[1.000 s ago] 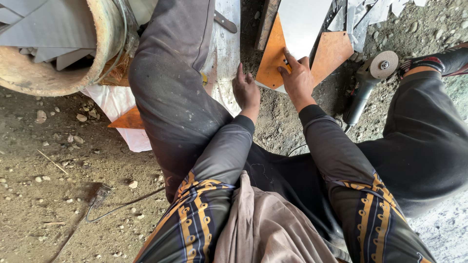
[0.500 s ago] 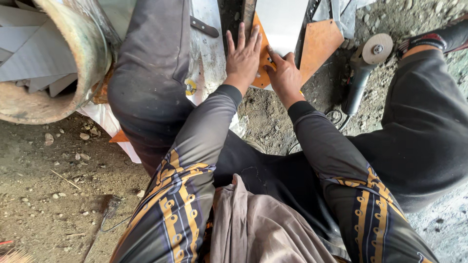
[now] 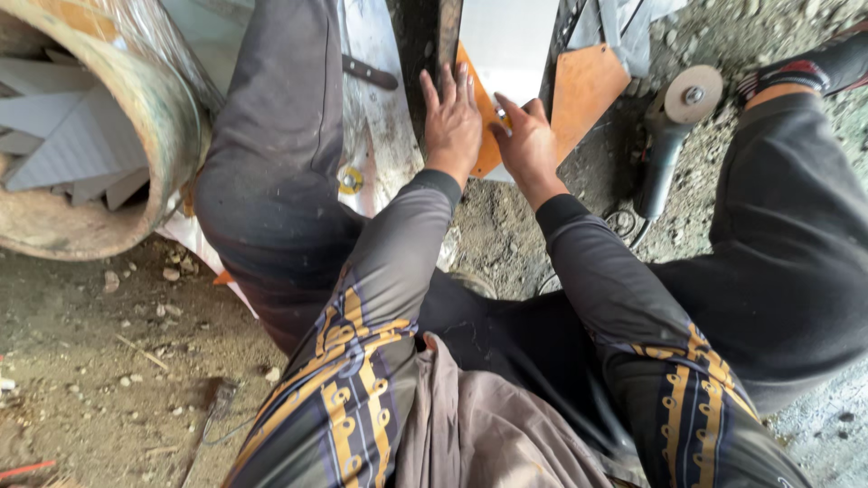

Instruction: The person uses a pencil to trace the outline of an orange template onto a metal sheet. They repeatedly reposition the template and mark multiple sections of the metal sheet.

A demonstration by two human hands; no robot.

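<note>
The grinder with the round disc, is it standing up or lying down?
Lying down. The angle grinder rests on its side on the gravel ground, disc away from the person; neither hand touches it.

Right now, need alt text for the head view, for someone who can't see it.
Seated on gravelly dirt, a person presses the left hand flat and the right hand beside it on an orange sheet lying under a pale metal sheet. An angle grinder lies to the right, a rusty drum of offcuts to the left.
</note>
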